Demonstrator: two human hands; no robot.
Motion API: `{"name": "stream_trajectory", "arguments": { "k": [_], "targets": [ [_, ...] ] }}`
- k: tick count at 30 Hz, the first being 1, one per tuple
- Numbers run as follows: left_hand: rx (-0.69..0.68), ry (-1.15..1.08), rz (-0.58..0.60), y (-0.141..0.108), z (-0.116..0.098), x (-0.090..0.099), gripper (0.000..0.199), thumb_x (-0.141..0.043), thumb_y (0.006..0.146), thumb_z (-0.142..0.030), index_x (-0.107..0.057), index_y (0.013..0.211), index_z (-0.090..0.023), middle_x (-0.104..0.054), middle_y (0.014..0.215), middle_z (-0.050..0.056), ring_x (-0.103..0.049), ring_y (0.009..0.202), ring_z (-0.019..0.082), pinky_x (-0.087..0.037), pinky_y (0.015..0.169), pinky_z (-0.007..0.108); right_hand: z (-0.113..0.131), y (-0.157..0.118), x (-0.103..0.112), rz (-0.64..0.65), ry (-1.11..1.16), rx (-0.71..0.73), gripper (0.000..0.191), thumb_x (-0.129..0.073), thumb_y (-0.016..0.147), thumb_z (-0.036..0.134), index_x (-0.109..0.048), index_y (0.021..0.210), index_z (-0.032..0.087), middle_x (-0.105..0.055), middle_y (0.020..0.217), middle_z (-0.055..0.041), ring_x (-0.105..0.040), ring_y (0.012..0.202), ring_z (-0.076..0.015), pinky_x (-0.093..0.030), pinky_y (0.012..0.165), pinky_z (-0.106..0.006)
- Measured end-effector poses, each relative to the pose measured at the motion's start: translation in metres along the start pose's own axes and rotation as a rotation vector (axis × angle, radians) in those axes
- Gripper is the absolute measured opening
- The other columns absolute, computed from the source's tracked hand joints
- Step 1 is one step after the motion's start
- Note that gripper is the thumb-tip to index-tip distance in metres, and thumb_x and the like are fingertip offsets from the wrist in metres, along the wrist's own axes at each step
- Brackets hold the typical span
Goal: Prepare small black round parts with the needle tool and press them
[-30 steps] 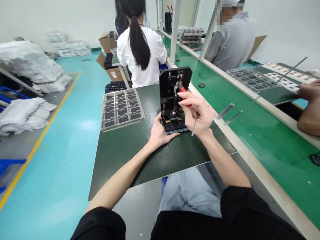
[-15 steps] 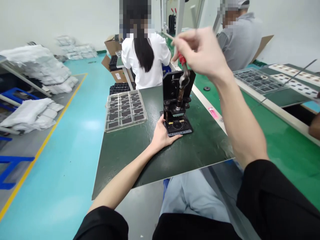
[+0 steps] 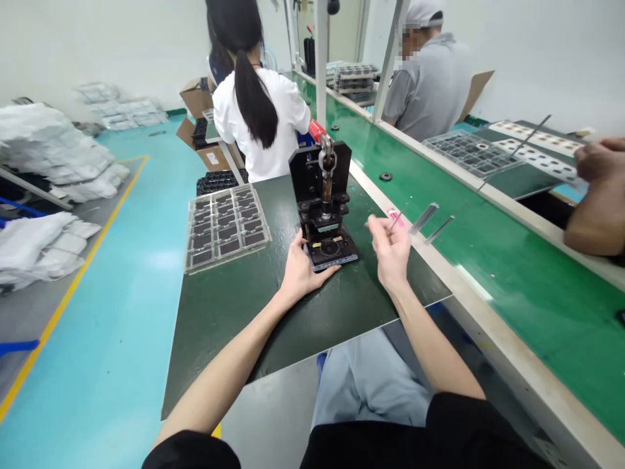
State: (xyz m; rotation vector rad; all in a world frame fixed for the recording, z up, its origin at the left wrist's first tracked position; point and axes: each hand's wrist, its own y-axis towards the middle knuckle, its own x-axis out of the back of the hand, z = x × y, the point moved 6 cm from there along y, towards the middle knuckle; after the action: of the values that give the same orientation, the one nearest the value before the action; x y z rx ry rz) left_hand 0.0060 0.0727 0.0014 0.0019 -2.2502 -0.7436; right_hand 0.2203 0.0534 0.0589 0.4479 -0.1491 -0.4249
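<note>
A black hand press [image 3: 325, 208] with a red-tipped lever stands upright on the dark green board [image 3: 234, 312]. My left hand [image 3: 303, 270] grips the near left corner of its base, thumb along the front edge. Right of the press, above the board, my right hand [image 3: 390, 251] has its fingers pinched on a thin stick [image 3: 399, 216]; the stick's lower part is hidden in the fingers. On the press base lies a plate with a round outline and two small yellowish pieces. A clear tray [image 3: 227, 225] with dark flat parts in its compartments lies at the board's back left.
Thin grey strips [image 3: 424, 219] and a pink label [image 3: 396, 217] lie near the white rail. Beyond runs a green belt [image 3: 410, 176] with black rings. A person in white [image 3: 263, 124] and one in grey [image 3: 430, 85] sit ahead. Another person's hands [image 3: 600, 189] show at right.
My right hand has come down from beside the lever's top to the right of the press. The lever's red end now shows fully. My left hand stays at the base; the view has shifted.
</note>
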Motion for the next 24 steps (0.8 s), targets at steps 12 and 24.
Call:
{"name": "stream_trajectory", "arguments": {
  "k": [12, 24],
  "targets": [
    [-0.094, 0.052, -0.037, 0.001, -0.002, 0.002, 0.105, -0.086, 0.072, -0.055, -0.026, 0.145, -0.01, -0.054, 0.135, 0.025, -0.064, 0.124, 0.038, -0.054, 0.105, 0.053, 0.007, -0.014, -0.06, 0.577, -0.961, 0.089, 0.046, -0.067, 0.093, 0.061, -0.071, 0.114, 0.021, -0.072, 0.111, -0.0104, -0.073, 0.096, -0.0262, -0.05, 0.073, -0.029],
    [-0.075, 0.039, -0.02, 0.005, 0.004, 0.005, 0.091, -0.086, 0.07, -0.056, -0.036, 0.133, -0.014, -0.055, 0.132, 0.023, -0.064, 0.123, 0.04, -0.056, 0.1, 0.055, 0.027, -0.001, -0.065, 0.682, -1.007, -0.006, 0.041, -0.064, 0.092, 0.05, -0.073, 0.12, 0.021, -0.078, 0.114, -0.0109, -0.074, 0.106, -0.0332, -0.056, 0.084, -0.039]
  ]
}}
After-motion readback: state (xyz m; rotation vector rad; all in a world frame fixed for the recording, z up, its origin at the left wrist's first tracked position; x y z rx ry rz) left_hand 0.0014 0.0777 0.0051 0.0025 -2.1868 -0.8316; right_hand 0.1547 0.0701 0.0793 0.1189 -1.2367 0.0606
